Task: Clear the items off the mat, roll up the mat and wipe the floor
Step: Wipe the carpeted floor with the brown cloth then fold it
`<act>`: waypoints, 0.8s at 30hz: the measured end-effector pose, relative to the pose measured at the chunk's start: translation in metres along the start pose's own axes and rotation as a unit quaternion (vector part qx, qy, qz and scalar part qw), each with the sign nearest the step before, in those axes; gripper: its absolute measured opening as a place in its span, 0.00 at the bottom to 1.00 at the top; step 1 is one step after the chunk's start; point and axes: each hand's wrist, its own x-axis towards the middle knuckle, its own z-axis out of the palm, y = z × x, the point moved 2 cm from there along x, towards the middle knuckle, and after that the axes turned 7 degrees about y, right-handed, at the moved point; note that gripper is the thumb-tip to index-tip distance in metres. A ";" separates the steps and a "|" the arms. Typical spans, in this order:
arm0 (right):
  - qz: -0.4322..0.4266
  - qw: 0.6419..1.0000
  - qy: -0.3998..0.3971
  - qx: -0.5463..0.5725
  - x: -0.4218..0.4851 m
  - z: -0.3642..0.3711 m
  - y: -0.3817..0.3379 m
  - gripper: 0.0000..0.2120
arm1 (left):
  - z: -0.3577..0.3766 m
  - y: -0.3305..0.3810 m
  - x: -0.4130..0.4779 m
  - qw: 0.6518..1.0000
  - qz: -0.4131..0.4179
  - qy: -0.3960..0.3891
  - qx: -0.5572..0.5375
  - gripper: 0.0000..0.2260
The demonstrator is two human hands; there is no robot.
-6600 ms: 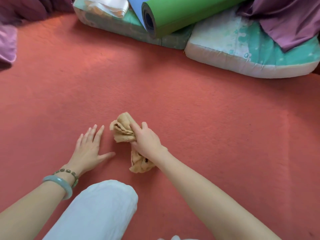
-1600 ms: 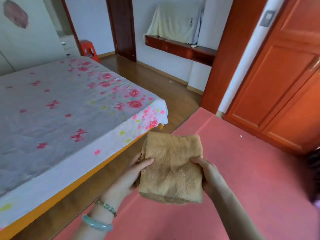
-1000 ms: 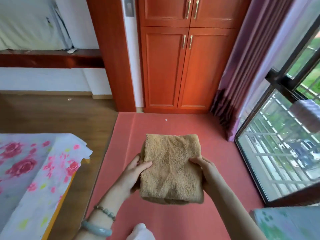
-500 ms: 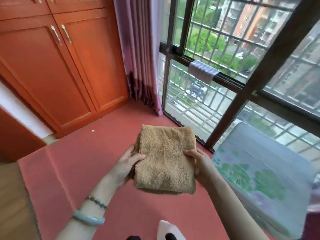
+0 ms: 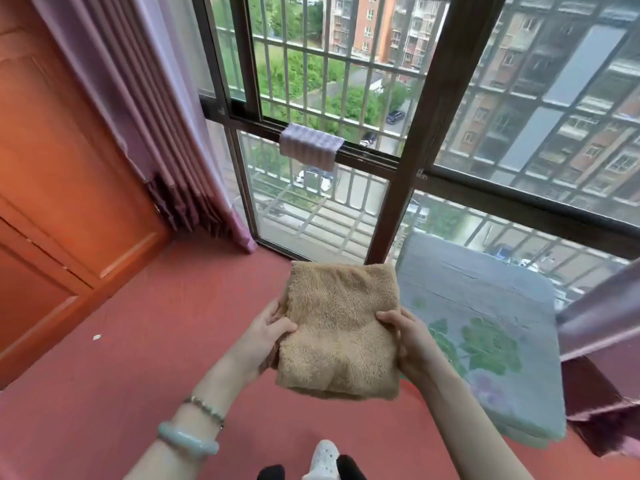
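One tan cloth (image 5: 341, 327), folded into a thick rectangle, is held up off the floor (image 5: 138, 358) in front of the person, a little below the middle of the view. Two hands carry it. The left hand (image 5: 266, 336) grips the cloth's edge at nine o'clock, thumb laid over the top face and fingers curled underneath. The right hand (image 5: 410, 337) grips the opposite edge at three o'clock the same way, with its thumb on top and its fingers hidden below. The cloth sags a little between them.

The left wrist wears two bands: one pale green bangle (image 5: 187, 439) and, nearer the hand, one thin bead bracelet (image 5: 204, 407).

The floor is red. One small white speck (image 5: 97, 337) lies on it at nine o'clock from the cloth, well apart. At six o'clock, at the bottom edge, the toe of one white shoe (image 5: 323, 459) shows.

At three o'clock from the cloth sits one flat cushion (image 5: 485, 323) with a green leaf print, just beside the window (image 5: 408, 140). The window fills twelve to two o'clock, with dark frames and bars outside. One small ribbed rag (image 5: 310, 148) hangs over its middle rail at twelve.

There are two curtains. One curtain (image 5: 138, 98) at eleven o'clock reaches the floor. The other curtain (image 5: 606, 323) is at four o'clock, against the right edge. One orange wooden cabinet (image 5: 52, 202) stands from nine to ten o'clock.
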 end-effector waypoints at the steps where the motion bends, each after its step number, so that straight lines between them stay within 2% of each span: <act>1: -0.002 1.000 0.004 -0.002 0.007 -0.003 -0.007 0.09 | 0.005 0.001 0.012 1.000 -0.003 -0.005 0.004 0.20; 11: -0.002 0.995 0.089 0.036 0.063 -0.030 -0.046 0.10 | 0.050 0.029 0.112 0.990 -0.031 -0.085 0.108 0.21; 19: -0.024 0.979 0.174 0.101 0.101 -0.049 -0.071 0.14 | 0.093 0.062 0.193 0.964 -0.054 -0.191 0.179 0.23; 24: -0.038 0.966 0.221 0.130 0.117 -0.069 -0.087 0.10 | 0.131 0.076 0.227 0.941 -0.055 -0.250 0.222 0.24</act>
